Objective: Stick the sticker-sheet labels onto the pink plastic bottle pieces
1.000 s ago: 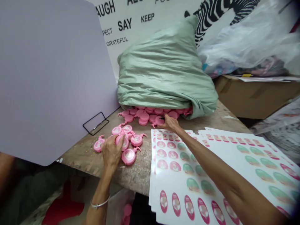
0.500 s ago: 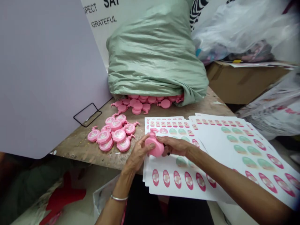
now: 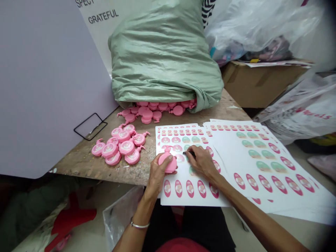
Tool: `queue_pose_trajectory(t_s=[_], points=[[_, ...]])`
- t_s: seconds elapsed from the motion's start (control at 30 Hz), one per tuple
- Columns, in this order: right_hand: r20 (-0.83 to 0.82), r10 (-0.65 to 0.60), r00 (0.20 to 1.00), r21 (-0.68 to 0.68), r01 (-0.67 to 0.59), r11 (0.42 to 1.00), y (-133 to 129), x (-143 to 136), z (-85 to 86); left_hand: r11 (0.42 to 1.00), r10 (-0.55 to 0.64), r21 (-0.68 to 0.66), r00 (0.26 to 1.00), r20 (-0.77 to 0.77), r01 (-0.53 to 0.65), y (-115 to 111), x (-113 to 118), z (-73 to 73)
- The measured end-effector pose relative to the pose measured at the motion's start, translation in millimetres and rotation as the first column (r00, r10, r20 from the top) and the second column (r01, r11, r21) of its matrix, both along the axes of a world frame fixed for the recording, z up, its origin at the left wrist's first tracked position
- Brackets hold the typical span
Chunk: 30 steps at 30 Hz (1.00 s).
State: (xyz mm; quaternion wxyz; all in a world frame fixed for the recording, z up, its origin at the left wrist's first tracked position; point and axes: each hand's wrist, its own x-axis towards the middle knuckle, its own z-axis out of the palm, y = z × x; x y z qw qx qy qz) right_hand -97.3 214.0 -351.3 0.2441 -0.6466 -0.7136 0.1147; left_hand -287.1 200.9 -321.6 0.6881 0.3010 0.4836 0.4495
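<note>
My left hand [image 3: 156,174] grips a small flat pink pump bottle [image 3: 168,163], its nozzle pointing up and a plain face showing. It is held over the left part of a sticker sheet [image 3: 181,202] printed with pink ovals, round labels and green shapes. My right hand [image 3: 204,161] is closed on a small dark pointed tool [image 3: 191,153], whose kind I cannot make out. The tool's tip is at the round pink stickers, just right of the bottle. To the left lies a heap of pink pump bottles [image 3: 127,147] with round labels on them.
A large green cloth sack [image 3: 165,56] stands at the back, with plain pink bottles [image 3: 147,113] spilling from its mouth. More sticker sheets [image 3: 225,154] lie at right. A black wire frame [image 3: 90,126] sits by the pale panel [image 3: 52,87]. A cardboard box [image 3: 262,82] is behind.
My right hand has left the bottle and moved right and down to the sticker sheet with the dark tool. The bottle stays in my left hand. The whole view has shifted slightly.
</note>
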Motion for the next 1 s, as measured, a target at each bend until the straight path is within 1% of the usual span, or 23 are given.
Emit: queue_pose_trajectory(t_s=[0.07, 0.17, 0.3, 0.43, 0.63, 0.77, 0.87, 0.93, 1.0], points=[[0.066, 0.013, 0.998, 0.063, -0.017, 0.998, -0.9, -1.7, -3.6, 0.999, 0.014, 0.041, 0.998, -0.068, -0.011, 1.6, 5.3, -5.4], [0.126, 0.028, 0.992, 0.116, -0.043, 0.992, -1.0, -1.2, -6.9, 0.998, 0.018, 0.055, 0.991, -0.132, -0.011, 3.4, 8.9, -13.9], [0.125, 0.038, 0.991, 0.124, -0.053, 0.991, 0.6, 2.4, -11.0, 0.996, 0.004, 0.087, 0.988, -0.151, 0.009, 5.0, 8.0, -20.1], [0.084, 0.047, 0.995, 0.102, -0.055, 0.993, 2.1, 3.7, -11.9, 0.996, -0.013, 0.088, 0.988, -0.155, 0.027, 6.3, 6.8, -20.6], [0.099, 0.061, 0.993, 0.101, -0.071, 0.992, 2.2, 2.0, -9.7, 0.996, -0.037, 0.075, 0.987, -0.159, 0.05, 6.9, 7.2, -17.5], [0.022, 0.096, 0.995, 0.079, -0.098, 0.992, 3.5, 3.3, -9.8, 0.995, -0.038, 0.08, 0.984, -0.175, 0.053, 7.8, 6.9, -18.5], [-0.036, 0.092, 0.995, 0.092, -0.089, 0.992, 3.5, 4.3, -9.8, 0.993, -0.029, 0.108, 0.975, -0.222, 0.054, 7.9, 5.8, -21.8], [-0.012, 0.057, 0.998, 0.122, -0.055, 0.991, 2.7, 4.1, -9.4, 0.99, -0.022, 0.133, 0.969, -0.245, 0.056, 7.5, 4.8, -24.6], [0.047, 0.024, 0.999, 0.143, -0.03, 0.989, 1.6, 3.0, -8.5, 0.987, -0.007, 0.152, 0.969, -0.248, 0.046, 7.1, 3.9, -27.1]])
